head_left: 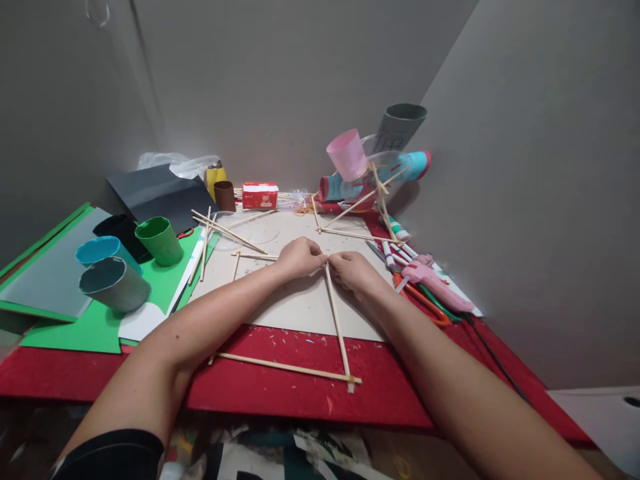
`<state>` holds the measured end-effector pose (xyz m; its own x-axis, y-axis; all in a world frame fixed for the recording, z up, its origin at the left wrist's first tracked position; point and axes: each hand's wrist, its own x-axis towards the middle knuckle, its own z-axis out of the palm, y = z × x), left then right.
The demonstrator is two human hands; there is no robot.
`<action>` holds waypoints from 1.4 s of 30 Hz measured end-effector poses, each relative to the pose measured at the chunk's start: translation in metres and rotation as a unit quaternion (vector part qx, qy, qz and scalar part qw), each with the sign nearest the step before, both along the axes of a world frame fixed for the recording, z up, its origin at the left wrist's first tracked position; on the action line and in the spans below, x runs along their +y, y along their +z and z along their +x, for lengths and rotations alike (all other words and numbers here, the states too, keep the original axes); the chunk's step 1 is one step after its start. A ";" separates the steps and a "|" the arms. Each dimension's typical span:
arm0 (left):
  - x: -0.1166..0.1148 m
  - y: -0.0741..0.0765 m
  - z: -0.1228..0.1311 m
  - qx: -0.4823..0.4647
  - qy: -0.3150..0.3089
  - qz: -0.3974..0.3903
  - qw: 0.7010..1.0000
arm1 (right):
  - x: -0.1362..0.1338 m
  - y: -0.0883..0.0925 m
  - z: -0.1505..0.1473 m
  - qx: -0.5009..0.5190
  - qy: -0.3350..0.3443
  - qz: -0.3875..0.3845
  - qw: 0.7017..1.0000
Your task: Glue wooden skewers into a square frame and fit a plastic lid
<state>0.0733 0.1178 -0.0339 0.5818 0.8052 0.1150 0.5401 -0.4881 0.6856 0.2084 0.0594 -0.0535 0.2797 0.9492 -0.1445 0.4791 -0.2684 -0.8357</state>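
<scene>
My left hand (299, 257) and my right hand (353, 271) meet over a beige board (300, 303), fingers pinched together at the top corner of a frame of thin wooden sticks (336, 320). One stick runs from the pinch down to a joined corner (351, 380) near the table's front edge. A second stick (280, 365) runs left from that corner and passes under my left forearm. What lies between the fingertips besides the stick ends is too small to make out.
Red table covering (280, 390) under the board. At left are green and grey sheets with paper cylinders: green (159, 240), blue (103, 252), grey (114, 283). Loose sticks (225, 232) lie behind. At right: pink glue gun (435, 280), orange scissors (423, 300), markers, pink cup (347, 155). Walls close behind and at right.
</scene>
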 end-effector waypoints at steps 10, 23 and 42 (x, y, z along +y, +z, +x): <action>0.000 0.004 -0.001 -0.021 -0.001 -0.025 0.999 | 0.000 -0.001 0.000 -0.049 -0.011 0.099 0.994; 0.004 0.008 -0.001 -0.062 0.007 -0.044 0.997 | -0.009 0.027 -0.002 -0.093 0.036 0.141 0.985; 0.001 0.009 -0.002 -0.048 -0.004 -0.040 0.998 | -0.014 0.031 0.008 0.134 0.125 -0.034 0.983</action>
